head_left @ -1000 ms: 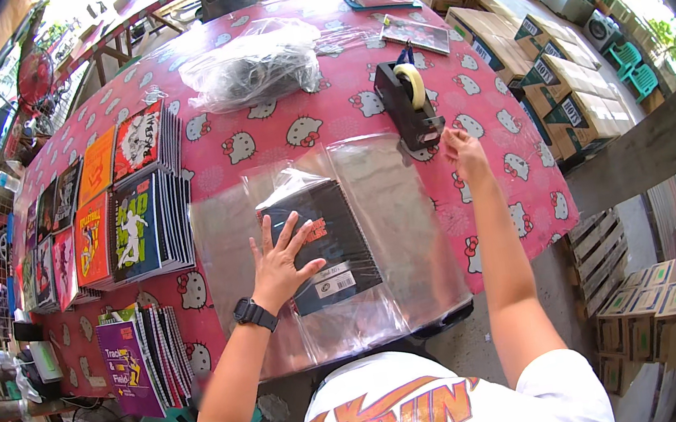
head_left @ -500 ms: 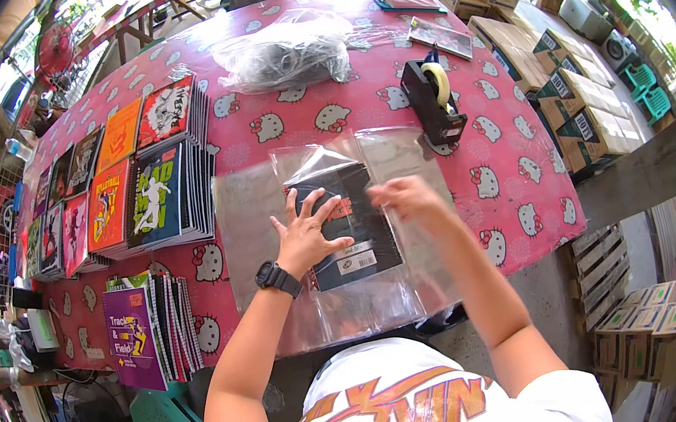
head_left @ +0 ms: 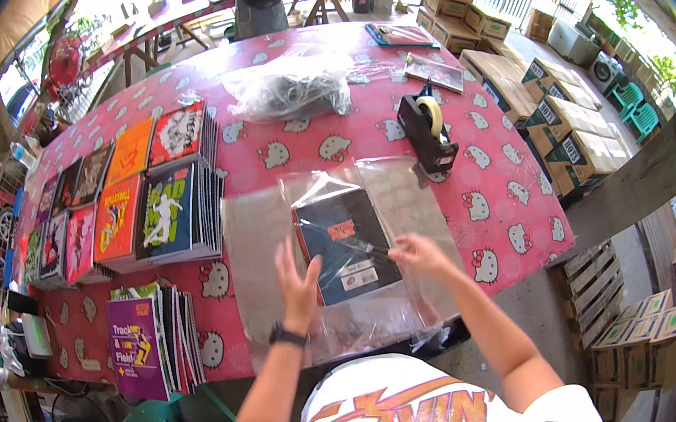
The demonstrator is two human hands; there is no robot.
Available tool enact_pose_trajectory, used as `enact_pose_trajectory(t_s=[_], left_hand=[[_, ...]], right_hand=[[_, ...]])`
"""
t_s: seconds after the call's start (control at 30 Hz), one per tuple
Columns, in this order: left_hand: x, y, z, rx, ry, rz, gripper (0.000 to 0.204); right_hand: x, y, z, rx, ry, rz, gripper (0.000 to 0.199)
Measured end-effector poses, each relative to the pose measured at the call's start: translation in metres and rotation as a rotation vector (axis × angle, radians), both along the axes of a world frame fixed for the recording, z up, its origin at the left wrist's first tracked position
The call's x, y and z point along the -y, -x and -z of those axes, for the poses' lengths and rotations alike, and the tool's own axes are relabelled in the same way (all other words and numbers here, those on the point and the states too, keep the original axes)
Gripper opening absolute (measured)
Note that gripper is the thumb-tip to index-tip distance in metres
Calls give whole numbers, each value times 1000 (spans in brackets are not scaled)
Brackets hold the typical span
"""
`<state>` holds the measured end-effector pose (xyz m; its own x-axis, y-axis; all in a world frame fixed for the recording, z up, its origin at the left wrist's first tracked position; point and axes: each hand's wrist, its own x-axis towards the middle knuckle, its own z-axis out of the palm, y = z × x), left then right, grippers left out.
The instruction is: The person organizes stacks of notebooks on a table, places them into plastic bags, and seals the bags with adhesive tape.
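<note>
A dark spiral notebook [head_left: 333,241] with small orange lettering and a white label lies under clear film, on a wide sheet of clear plastic [head_left: 258,221]. My left hand [head_left: 297,289] is at the notebook's left edge, fingers stretched out, thumb over the cover, holding nothing. By the right edge, my right hand [head_left: 421,255] has its fingertips pinched together. Shiny creases in the film run toward those fingertips; what they hold, if anything, is too small to make out. A black tape dispenser [head_left: 423,144] with a yellowish roll stands beyond my right hand.
Stacks of colourful sports notebooks [head_left: 171,207] stand at the left, with a purple-fronted row [head_left: 136,348] nearer me. A bundle of clear plastic bags [head_left: 292,89] lies at the back. Cardboard boxes [head_left: 570,125] line the right. A person [head_left: 258,4] stands at a far table.
My left hand has lifted from the notebook's cover and drawn back to its lower left edge. My right hand has moved down along the right edge. The view has tilted up a little.
</note>
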<state>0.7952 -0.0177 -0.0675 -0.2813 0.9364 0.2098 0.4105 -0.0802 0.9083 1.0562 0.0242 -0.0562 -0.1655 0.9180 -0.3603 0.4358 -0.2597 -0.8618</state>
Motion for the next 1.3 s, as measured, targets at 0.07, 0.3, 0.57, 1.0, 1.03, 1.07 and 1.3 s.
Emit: enact_pose_trajectory(t_s=[0.07,0.3,0.57,1.0,1.03,1.07,1.3], left_hand=[[41,2,32,231,136,100,55],[6,38,-97,366,80,376,63],[-61,21,-73,259,-352,367,76],[10,15,-78,587,-26,424,82],[11,12,-81,588,-22,434,82],[16,9,-85,495,-184,376,86],[6,40,-202,-501,-534,523,50]], right_hand=[[17,12,1,-265,104,48,50],[-8,10,-57,-718,-73,-54,69],[-53,59,-69,-794,-380,-168,86],[2,57,-60,-644,-479,-209,87],[0,52,-56,-639,-444,-177,89],[4,38,-54,-352,-783,-223,101],[-25,7,-202,-24,-786,-502,61]])
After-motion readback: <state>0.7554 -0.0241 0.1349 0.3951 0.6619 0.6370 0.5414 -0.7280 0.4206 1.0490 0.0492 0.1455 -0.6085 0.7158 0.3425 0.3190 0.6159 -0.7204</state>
